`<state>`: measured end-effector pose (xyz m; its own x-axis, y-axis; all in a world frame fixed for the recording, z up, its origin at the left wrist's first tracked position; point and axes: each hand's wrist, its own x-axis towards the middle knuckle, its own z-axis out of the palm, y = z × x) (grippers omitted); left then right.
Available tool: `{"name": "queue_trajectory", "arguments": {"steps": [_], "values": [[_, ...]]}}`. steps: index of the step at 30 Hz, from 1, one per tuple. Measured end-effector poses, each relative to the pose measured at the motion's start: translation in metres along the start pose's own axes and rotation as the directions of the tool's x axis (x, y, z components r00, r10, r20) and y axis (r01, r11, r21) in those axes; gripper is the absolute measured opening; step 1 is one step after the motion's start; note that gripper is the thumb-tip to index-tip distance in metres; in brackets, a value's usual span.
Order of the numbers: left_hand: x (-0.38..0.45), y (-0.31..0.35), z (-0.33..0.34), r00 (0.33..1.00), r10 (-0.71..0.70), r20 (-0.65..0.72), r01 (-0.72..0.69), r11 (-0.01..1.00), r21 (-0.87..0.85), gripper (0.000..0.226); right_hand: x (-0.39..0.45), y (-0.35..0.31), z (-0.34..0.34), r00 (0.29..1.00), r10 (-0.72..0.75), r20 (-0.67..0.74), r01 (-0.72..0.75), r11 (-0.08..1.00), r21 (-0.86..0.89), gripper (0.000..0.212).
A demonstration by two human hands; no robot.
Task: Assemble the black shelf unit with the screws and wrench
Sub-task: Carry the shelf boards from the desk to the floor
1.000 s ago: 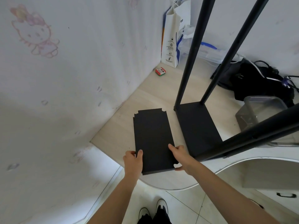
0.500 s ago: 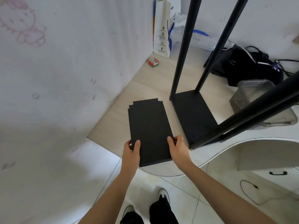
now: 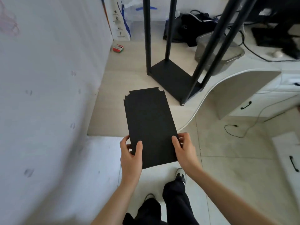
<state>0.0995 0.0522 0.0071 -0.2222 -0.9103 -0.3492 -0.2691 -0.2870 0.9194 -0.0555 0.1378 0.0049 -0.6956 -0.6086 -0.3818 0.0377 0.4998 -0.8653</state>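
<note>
A stack of flat black shelf boards (image 3: 149, 120) with notched corners juts over the near edge of the pale wooden desk (image 3: 112, 101). My left hand (image 3: 130, 151) grips its near left edge, thumb on top. Across from it, my right hand (image 3: 183, 147) grips the near right edge. Beyond the boards stands the partly built black shelf unit (image 3: 175, 78): a base board with black upright poles (image 3: 147, 34) rising from its corners. No screws or wrench are visible.
A white wall runs along the left. At the back stand a white paper bag (image 3: 121, 21), a small red-green box (image 3: 118, 48), black bags with cables (image 3: 193, 25) and a clear plastic bin (image 3: 227, 51). White drawers (image 3: 259, 101) sit on the right. Tiled floor and my shoes are below.
Both hands have drawn the black boards toward me, so their near end now hangs past the desk edge. The view has tilted further down, showing more floor.
</note>
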Motion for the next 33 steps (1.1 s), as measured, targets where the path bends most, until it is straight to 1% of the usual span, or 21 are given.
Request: {"name": "queue_trajectory", "arguments": {"steps": [4,7,10,13,18,22,27,33], "values": [[-0.033,-0.011,-0.002,0.993,0.025,0.114,-0.029,0.999,0.033,0.028,-0.046,0.024,-0.015,0.993,0.032,-0.113,-0.025,0.998,0.063,0.007],[-0.057,-0.02,0.009,0.978,0.042,0.203,-0.06,0.995,0.082,0.031,-0.076,0.044,-0.034,0.977,0.068,-0.203,-0.042,0.991,0.125,0.008],[-0.078,-0.028,0.026,0.955,0.054,0.292,-0.093,0.988,0.122,0.032,-0.103,0.067,-0.056,0.95,0.121,-0.288,-0.075,0.983,0.167,0.008],[-0.097,-0.032,0.053,0.92,0.056,0.387,-0.13,0.977,0.167,0.033,-0.125,0.091,-0.082,0.908,0.185,-0.376,-0.111,0.971,0.209,0.007],[-0.128,-0.037,0.117,0.836,0.047,0.546,-0.195,0.957,0.216,0.034,-0.149,0.129,-0.135,0.817,0.281,-0.503,-0.14,0.944,0.299,0.006],[-0.155,-0.043,0.178,0.768,0.018,0.64,-0.235,0.938,0.255,0.034,-0.161,0.159,-0.188,0.755,0.338,-0.562,-0.15,0.924,0.353,0.009],[-0.192,-0.048,0.26,0.709,-0.037,0.704,-0.25,0.921,0.3,0.03,-0.164,0.194,-0.263,0.687,0.391,-0.613,-0.144,0.9,0.412,0.014],[-0.226,-0.054,0.355,0.651,-0.082,0.755,-0.291,0.891,0.348,0.03,-0.157,0.232,-0.34,0.613,0.452,-0.648,-0.154,0.873,0.463,0.015]]}}
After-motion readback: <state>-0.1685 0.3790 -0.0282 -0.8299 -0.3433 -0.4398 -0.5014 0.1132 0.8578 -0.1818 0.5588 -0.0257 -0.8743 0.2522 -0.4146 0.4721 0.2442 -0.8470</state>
